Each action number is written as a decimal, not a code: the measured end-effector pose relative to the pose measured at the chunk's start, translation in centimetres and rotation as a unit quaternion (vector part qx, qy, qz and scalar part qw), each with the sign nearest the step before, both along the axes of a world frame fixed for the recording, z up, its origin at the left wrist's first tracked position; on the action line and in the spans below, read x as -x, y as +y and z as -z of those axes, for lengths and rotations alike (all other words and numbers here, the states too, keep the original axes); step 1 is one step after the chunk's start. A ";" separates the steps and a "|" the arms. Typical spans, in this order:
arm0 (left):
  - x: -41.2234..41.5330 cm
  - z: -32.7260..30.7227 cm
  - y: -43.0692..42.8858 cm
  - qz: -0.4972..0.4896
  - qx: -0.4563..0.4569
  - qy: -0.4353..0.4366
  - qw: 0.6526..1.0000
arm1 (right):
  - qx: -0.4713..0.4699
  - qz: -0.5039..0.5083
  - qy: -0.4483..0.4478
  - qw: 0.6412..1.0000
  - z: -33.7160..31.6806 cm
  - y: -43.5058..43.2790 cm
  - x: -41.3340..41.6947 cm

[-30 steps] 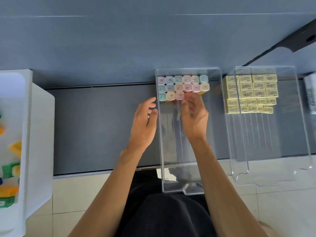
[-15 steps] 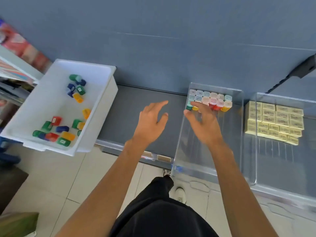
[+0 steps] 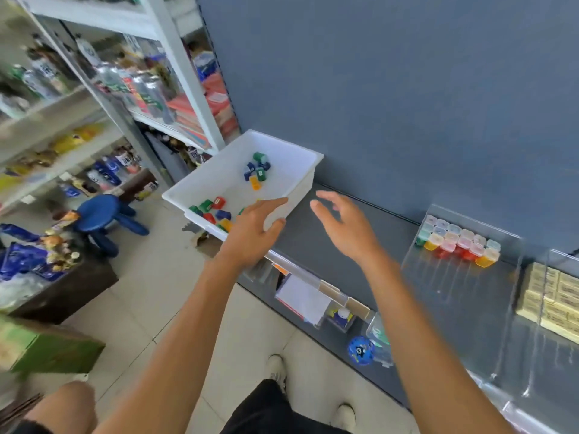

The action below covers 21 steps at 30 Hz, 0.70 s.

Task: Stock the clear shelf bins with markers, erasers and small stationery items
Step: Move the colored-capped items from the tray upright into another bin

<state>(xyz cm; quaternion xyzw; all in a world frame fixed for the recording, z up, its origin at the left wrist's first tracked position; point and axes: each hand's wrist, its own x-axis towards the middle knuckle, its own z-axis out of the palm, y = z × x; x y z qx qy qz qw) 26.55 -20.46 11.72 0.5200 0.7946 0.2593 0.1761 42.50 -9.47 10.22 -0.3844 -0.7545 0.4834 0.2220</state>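
Though stretched out over the near right rim of the white tub, held nothing in the left hand: fingers straight and close together, thumb set apart beneath, likely shaped to reach in for more stock; could not tell whether touching the rim. Saw the right hand hanging just right of it above the bare dark shelf, fingers loosely spread and a little curled, pinching nothing, probably free to take the next piece. Found the small coloured items loose in the tub in two clusters, one far and one near, within easy reach at the shelf's left end. Found the markers standing caps-up in tight rows against the far wall of the clear bin, well right of both hands, presumably so that later rows fill toward the near end. Noted the yellow erasers packed in a neighbouring bin farther right. Judged the stocking partly done, with much of the marker bin bare.
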 end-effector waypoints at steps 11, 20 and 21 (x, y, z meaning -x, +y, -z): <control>9.5 0.0 -2.9 -0.071 -0.110 -0.069 0.989 | -0.128 -0.060 -0.074 0.987 -2.1 -1.1 10.9; 21.1 3.3 -2.8 -0.003 -0.072 -0.108 0.992 | -0.069 -0.007 -0.145 0.987 0.1 -2.9 20.1; 21.9 3.8 -2.5 0.006 -0.066 -0.115 0.991 | -0.057 0.000 -0.146 0.988 0.6 -2.9 20.9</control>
